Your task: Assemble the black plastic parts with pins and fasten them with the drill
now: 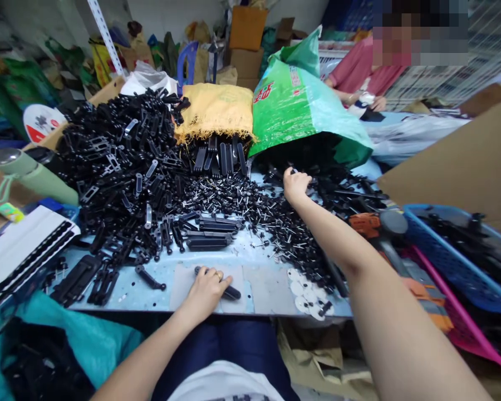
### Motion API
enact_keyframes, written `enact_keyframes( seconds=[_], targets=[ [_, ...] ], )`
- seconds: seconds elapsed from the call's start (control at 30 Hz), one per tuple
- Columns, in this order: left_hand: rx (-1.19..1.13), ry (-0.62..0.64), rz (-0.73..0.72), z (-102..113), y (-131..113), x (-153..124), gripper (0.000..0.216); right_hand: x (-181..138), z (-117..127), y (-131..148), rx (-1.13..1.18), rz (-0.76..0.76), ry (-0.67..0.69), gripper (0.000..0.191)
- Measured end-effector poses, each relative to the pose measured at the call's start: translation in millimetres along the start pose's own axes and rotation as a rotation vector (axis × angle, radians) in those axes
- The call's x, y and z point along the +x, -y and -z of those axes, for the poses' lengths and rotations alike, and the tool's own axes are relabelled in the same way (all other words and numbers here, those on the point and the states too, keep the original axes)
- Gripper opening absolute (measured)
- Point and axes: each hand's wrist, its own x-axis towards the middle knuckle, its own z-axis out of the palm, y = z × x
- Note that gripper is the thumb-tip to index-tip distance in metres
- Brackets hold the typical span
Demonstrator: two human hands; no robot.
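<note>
My left hand (206, 291) is closed over a long black plastic part (232, 292) that lies on the pale blue table near its front edge. Out ahead, my right hand (297, 185) reaches to the mouth of a green sack (300, 106), over black parts spilling from it. Its fingers are curled together, and what they hold, if anything, I cannot make out. Between the hands spreads a heap of small black-headed screws (292, 228). Several long black parts (211, 234) lie in a stack beyond my left hand.
A big pile of black arm-like parts (121, 150) fills the left, beside a yellow sack (217, 108). A green bottle (37, 175) stands at far left. On the right are a hammer (393, 224), a blue basket (455, 273) and a cardboard flap (455, 161). A person (369, 69) sits opposite.
</note>
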Motion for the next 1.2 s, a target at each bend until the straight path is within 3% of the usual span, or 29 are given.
enact_keyframes(
  seconds=[0.2,0.3,0.4,0.53,0.7,0.77,0.97,1.1,1.2],
  targets=[
    [0.061,-0.056,0.058,9,-14,-3,0.041,-87,35,-55,-0.196,0.101,-0.018,0.039],
    [0.104,-0.072,0.154,7,-22,-3,0.041,-113,56,-73,-0.248,0.067,0.106,0.025],
    [0.122,-0.066,0.208,0,-25,-2,0.035,-140,75,-81,-0.244,0.149,0.161,0.021],
    [0.000,-0.053,0.087,-5,-21,2,0.032,-200,77,-70,-0.144,0.444,0.144,0.033],
    [-0.111,-0.034,0.033,-2,-14,2,0.027,-281,42,-42,0.087,1.017,0.265,0.039],
    [-0.128,-0.025,0.022,1,-14,2,0.027,-298,26,-35,0.138,1.112,0.238,0.041],
    [-0.155,-0.020,0.022,8,-19,2,0.034,-309,1,-25,0.103,1.026,0.225,0.039],
    [-0.196,-0.062,0.033,8,-18,-1,0.066,-318,7,-20,0.096,0.950,0.121,0.040],
    [-0.246,-0.167,0.034,5,-14,-4,0.065,-325,20,-16,0.088,0.912,0.063,0.036]
  ],
)
